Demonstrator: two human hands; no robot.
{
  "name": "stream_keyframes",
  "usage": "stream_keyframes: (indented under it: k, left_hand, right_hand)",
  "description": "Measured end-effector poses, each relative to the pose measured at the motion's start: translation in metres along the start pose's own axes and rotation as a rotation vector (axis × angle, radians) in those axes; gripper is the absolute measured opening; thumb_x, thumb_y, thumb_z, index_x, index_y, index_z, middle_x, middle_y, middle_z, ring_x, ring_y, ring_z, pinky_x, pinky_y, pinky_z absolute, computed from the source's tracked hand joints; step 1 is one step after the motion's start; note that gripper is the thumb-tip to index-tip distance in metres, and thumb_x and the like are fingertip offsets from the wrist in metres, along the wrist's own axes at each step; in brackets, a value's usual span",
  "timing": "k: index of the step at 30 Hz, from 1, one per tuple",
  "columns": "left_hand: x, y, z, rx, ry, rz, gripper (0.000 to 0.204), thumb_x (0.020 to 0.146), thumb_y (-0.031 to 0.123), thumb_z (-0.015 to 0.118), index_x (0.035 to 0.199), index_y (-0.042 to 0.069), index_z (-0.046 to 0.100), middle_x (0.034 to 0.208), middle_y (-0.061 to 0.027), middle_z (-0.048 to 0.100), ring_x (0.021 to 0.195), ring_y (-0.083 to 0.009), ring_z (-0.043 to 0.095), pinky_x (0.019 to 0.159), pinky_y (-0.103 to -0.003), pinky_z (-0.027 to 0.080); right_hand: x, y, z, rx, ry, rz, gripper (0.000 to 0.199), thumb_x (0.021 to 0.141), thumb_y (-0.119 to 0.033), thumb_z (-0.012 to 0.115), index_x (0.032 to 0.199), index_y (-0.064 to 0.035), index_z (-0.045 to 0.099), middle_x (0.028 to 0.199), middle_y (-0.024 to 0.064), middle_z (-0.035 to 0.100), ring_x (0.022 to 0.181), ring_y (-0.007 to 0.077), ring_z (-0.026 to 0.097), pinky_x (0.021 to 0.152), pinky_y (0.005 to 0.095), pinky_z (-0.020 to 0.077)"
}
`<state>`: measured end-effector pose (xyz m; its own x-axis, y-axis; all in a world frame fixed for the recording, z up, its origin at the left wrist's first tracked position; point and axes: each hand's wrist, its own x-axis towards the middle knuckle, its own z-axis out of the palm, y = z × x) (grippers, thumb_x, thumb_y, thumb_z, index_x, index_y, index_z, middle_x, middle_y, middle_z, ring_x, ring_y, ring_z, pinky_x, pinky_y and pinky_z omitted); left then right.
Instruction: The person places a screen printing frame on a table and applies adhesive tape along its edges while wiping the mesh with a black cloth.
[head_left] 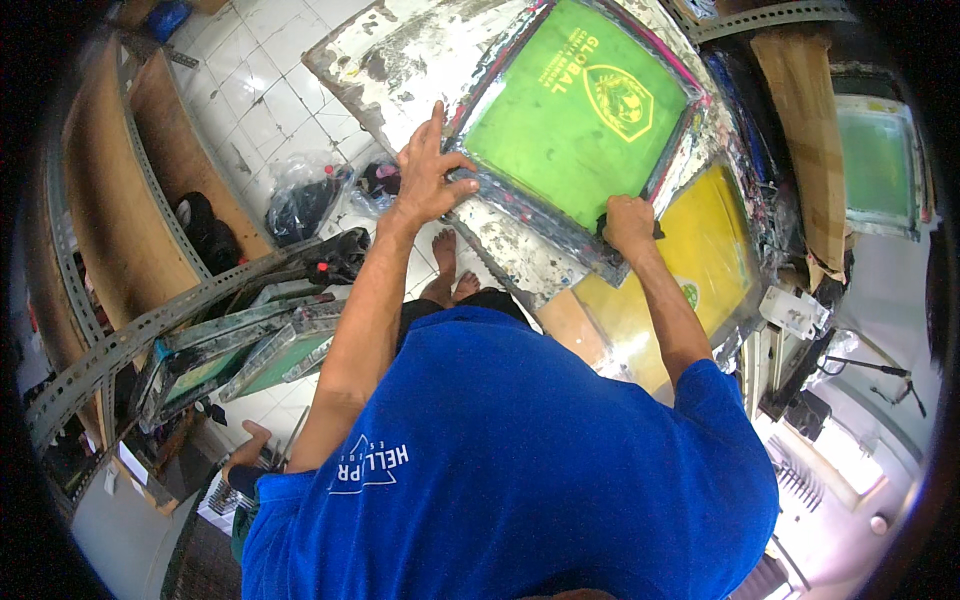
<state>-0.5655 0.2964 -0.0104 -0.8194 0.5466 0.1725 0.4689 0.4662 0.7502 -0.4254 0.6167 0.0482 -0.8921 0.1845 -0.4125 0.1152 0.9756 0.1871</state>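
A green silk-screen printing frame [540, 115] with a yellow emblem and lettering lies tilted on a paint-stained white table [400, 60]. My left hand [428, 175] is at the frame's near left corner, its fingers spread and its thumb by the rim. At the near right corner, my right hand [630, 222] is closed in a fist around a small black wad, seemingly a cloth [659, 231]; most of it is hidden under the fingers. Just beneath and right of that hand lies a yellow sheet or screen [715, 235].
Wooden shelves [165, 150] on perforated metal rails stand at left, with several more screen frames [270, 355] stacked below. A plastic bag of dark items [305, 200] sits on the white tiled floor [265, 70]. Cardboard [800, 140] and another green screen [875, 160] are at right.
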Motion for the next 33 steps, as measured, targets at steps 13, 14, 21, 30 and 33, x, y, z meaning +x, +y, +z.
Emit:
stream_keyframes:
  k: [13,14,21,30,33]
  left_hand:
    - [-0.001,0.014,-0.005,0.029,-0.007,-0.061,0.045,0.059,0.031,0.087,0.098,0.019,0.067,0.164,-0.0183,0.014,0.143,-0.0402,0.025,0.11,-0.056,0.022]
    - [0.001,0.015,-0.006,0.024,-0.012,-0.076,0.051,0.058,0.031,0.088,0.102,0.019,0.065,0.164,-0.0189,0.014,0.143,-0.0405,0.025,0.11,-0.057,0.022]
    - [-0.001,0.01,-0.003,-0.075,0.041,-0.069,0.084,0.06,0.033,0.088,0.131,0.013,0.048,0.164,-0.0198,0.012,0.142,-0.0399,0.026,0.11,-0.056,0.023]
    - [0.001,0.015,-0.005,0.102,-0.023,-0.057,0.094,0.065,0.034,0.086,0.147,0.018,0.042,0.163,-0.0212,0.013,0.147,-0.0416,0.018,0.114,-0.058,0.016]
    - [0.0,0.047,-0.015,0.444,-0.113,0.045,0.067,0.073,0.032,0.08,0.134,0.014,0.059,0.159,-0.0165,0.028,0.146,-0.0398,0.022,0.113,-0.055,0.021]
  right_hand:
    - [0.045,-0.035,0.001,0.639,0.199,-0.513,0.026,0.056,-0.004,0.058,0.08,-0.0005,0.069,0.08,0.019,0.064,0.084,0.0393,0.062,0.075,0.0471,0.0504]
    - [0.055,-0.05,-0.003,0.66,0.225,-0.491,0.026,0.057,-0.004,0.058,0.081,-0.0006,0.069,0.081,0.0192,0.065,0.084,0.0396,0.062,0.076,0.0472,0.0505]
    - [0.116,-0.157,-0.025,0.857,0.475,-0.27,0.027,0.062,-0.01,0.063,0.085,-0.0025,0.073,0.087,0.0185,0.069,0.088,0.039,0.065,0.081,0.0468,0.0519]
    - [0.024,-0.096,-0.049,1.033,0.289,-0.034,0.024,0.066,-0.016,0.072,0.084,-0.0004,0.068,0.077,0.0225,0.065,0.072,0.0386,0.064,0.069,0.0441,0.0508]
    - [-0.067,-0.021,-0.051,0.979,0.1,0.059,0.028,0.067,-0.017,0.078,0.086,0.0005,0.068,0.073,0.0205,0.065,0.066,0.0279,0.064,0.065,0.0396,0.05]
